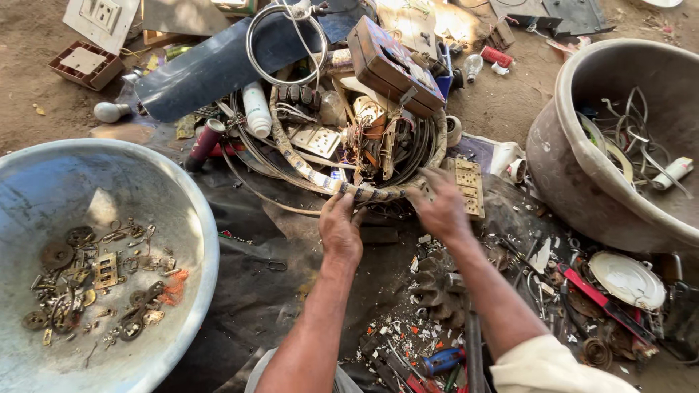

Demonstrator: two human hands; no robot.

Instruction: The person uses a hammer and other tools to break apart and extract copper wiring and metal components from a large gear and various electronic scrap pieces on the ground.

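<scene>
Hands at basket rim (364, 193) | left hand (340, 229) grip closed on rim | right hand (440, 207) grip unclear | pans crowd both sides

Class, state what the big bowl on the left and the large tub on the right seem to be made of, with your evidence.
Bowl: likely metal, perhaps aluminium; dull silvery sheen, scuffed, thin rolled rim. Tub: possibly plastic or cement-caked; matte grey-brown, thick rim, no shine.

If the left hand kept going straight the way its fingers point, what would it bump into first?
Most likely the taped hoop edging the scrap pile. The left hand points up toward it, fingertips already at or touching it; depth is hard to judge.
</scene>
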